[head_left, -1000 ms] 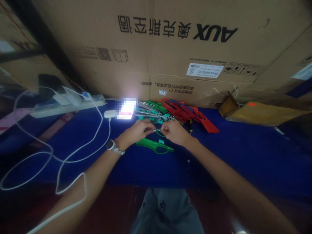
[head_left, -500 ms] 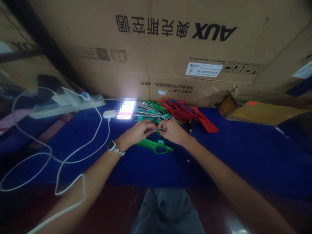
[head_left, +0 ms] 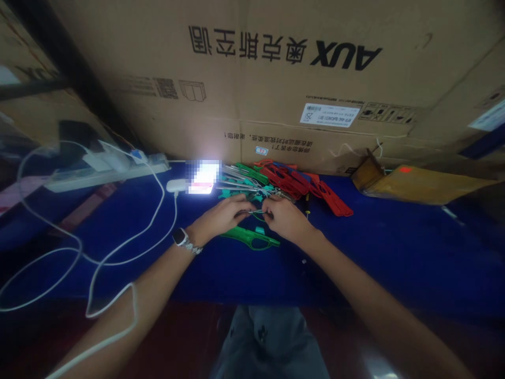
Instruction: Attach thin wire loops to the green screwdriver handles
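Note:
My left hand (head_left: 231, 211) and my right hand (head_left: 286, 217) meet near the middle of the blue table, fingers pinched. Between the fingertips runs a thin wire-like piece (head_left: 257, 211), partly hidden; its exact kind is too small to make out. Just below the hands lies a green plastic casing half (head_left: 252, 238) with an oval opening, a small teal part (head_left: 260, 230) at its upper edge. Beyond the hands is a heap of thin metal rods (head_left: 240, 185) with teal pieces. Red plastic casings (head_left: 290, 181) are piled behind my right hand.
A lit, blurred-out screen (head_left: 203, 177) is left of the heap. White cables (head_left: 130, 260) loop from a power strip (head_left: 106, 173) across my left forearm. A screwdriver (head_left: 307, 204) lies right of the hands. A yellow envelope (head_left: 430, 182) sits far right, and a large cardboard box (head_left: 252, 79) walls the back.
My right hand has shifted slightly to the right, away from the left, so more of the thin piece shows between them. My left hand stays nearly in place.

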The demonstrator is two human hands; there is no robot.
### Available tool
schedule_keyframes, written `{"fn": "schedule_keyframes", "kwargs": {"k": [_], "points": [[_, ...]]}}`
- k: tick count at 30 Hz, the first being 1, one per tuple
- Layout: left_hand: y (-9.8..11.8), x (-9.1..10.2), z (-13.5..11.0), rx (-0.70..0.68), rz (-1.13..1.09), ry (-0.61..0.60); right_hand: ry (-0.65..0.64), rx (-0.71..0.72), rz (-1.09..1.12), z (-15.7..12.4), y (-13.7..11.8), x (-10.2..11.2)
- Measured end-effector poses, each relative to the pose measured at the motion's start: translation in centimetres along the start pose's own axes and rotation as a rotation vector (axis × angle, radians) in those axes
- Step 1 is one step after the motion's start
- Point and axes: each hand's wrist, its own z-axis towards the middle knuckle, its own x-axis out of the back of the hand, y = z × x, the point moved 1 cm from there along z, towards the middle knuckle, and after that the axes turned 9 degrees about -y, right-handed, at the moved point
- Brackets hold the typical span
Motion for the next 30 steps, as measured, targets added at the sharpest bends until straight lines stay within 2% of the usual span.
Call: {"fn": "schedule_keyframes", "kwargs": {"k": [17, 21, 27, 30], "points": [[0.1, 0.0, 0.1, -0.026, -0.04, 0.024, -0.077, 0.036, -0.03, 0.7, -0.7, 0.9], [0.3, 0.0, 0.0, -0.046, 0.037, 0.013, -0.057, 0.083, 0.062, 0.9, -0.4, 0.1], [0.3, -0.1, 0.1, -0.034, 0.102, 0.006, 0.129, 0.182, 0.274, -0.1, 1.9, -0.3], [0.4, -0.1, 0.1, -0.037, 0.103, 0.002, 0.108, 0.184, 0.417, -1.5, 3.4, 0.3]]}}
